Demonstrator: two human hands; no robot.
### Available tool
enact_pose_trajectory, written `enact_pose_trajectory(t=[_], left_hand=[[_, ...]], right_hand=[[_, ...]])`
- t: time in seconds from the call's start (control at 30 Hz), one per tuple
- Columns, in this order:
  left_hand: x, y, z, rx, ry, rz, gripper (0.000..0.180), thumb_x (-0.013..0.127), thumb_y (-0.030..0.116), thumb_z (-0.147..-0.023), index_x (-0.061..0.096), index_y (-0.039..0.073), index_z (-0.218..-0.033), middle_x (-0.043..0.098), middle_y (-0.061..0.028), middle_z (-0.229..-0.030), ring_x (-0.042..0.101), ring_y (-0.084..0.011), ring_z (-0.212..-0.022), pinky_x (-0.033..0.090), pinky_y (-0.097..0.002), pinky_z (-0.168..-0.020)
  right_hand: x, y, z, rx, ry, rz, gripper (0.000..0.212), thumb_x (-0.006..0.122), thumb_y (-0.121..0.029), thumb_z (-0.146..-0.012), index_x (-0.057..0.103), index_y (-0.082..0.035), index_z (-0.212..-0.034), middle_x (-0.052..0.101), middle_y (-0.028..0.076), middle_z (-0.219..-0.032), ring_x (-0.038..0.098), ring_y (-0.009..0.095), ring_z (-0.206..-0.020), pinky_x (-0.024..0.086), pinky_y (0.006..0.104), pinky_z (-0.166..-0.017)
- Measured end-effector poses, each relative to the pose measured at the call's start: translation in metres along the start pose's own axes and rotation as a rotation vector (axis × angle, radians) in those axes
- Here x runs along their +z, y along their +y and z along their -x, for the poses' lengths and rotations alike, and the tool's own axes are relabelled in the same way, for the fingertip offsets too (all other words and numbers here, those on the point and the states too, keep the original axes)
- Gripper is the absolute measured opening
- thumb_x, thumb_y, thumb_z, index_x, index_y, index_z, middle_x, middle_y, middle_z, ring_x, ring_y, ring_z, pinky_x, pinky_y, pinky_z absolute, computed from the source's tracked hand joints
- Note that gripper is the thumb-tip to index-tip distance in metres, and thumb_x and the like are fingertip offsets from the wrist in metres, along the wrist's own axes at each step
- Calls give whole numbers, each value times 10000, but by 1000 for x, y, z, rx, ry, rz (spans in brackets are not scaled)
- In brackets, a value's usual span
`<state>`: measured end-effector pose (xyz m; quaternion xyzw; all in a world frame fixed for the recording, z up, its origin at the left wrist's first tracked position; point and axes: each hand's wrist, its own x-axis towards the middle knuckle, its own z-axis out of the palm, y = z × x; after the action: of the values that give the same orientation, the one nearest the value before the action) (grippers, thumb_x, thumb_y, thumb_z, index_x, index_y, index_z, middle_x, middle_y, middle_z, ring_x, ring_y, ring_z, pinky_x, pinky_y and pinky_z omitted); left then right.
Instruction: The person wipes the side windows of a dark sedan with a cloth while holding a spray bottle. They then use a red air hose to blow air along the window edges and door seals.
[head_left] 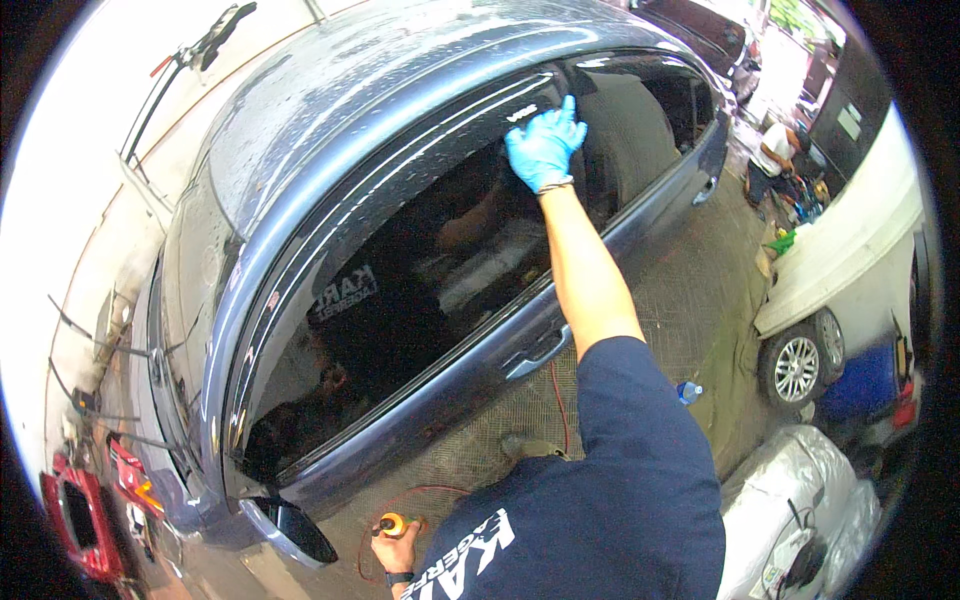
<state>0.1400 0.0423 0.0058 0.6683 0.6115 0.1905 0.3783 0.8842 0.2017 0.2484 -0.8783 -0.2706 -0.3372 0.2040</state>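
My right hand [547, 148], in a light blue glove, reaches up to the dark window visor [470, 118] along the top of the door glass. Its fingers are spread and rest against the visor near the pillar; nothing shows in them. Low in the view, my bare left hand [396, 550] is closed round a small yellow-orange bottle-like thing [393, 524] with a dark middle, seen from above. The blue-grey car [300, 140] has wet-looking spots on its roof. Its dark side window [400, 330] reflects my shirt and arm.
A door mirror [290, 530] juts out near my left hand. A red hose [558, 400] lies on the textured floor. Rightward are a blue-capped bottle [689, 393], wheels [797, 368], a silver-wrapped bundle [800, 490] and a crouching person [778, 160]. Red car parts [75, 515] stand at left.
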Motion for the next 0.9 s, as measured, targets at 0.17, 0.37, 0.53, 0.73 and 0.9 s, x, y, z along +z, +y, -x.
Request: enact_pose_trajectory(t=[0.17,0.37,0.53,0.73,0.9], left_hand=[[-1,-37,19,31,75,-12,433,957,279,-637,721,-16,-849,750,-143,-841,714,-308,-762,566,-411,-766],[-41,-15,39,-94,98,-95,484,959,336,-642,727,-10,-888,747,-172,-903,722,-317,-838,568,-411,-798],[-71,-40,67,-252,114,40,474,955,276,-673,736,-21,-969,745,-169,-987,720,-304,-891,572,-393,-876],[-100,-94,96,-193,216,6,509,980,168,-658,693,-22,-1033,729,-100,-991,690,-212,-881,570,-349,-821],[-124,-114,127,-334,299,132,468,960,154,-659,703,-16,-1012,721,-118,-1011,695,-247,-911,563,-361,-851]], right_hand=[[7,-8,1,-3,38,110,585,571,-499,-869,757,-6,-1123,601,240,-1409,301,451,-1513,235,752,-1121],[9,-64,58,-55,219,25,520,548,-400,-912,693,26,-1171,577,258,-1427,380,434,-1471,280,741,-1095],[-50,-214,193,-306,115,-240,508,617,-440,-922,632,45,-1075,534,333,-1411,333,515,-1469,213,737,-1164],[-120,-375,374,-603,-190,-563,596,717,-546,-844,631,10,-1043,523,309,-1288,379,620,-1328,185,785,-1152],[-152,-456,474,-689,-200,-781,500,720,-536,-814,667,-134,-1107,570,152,-1226,478,401,-1241,298,695,-1069]])
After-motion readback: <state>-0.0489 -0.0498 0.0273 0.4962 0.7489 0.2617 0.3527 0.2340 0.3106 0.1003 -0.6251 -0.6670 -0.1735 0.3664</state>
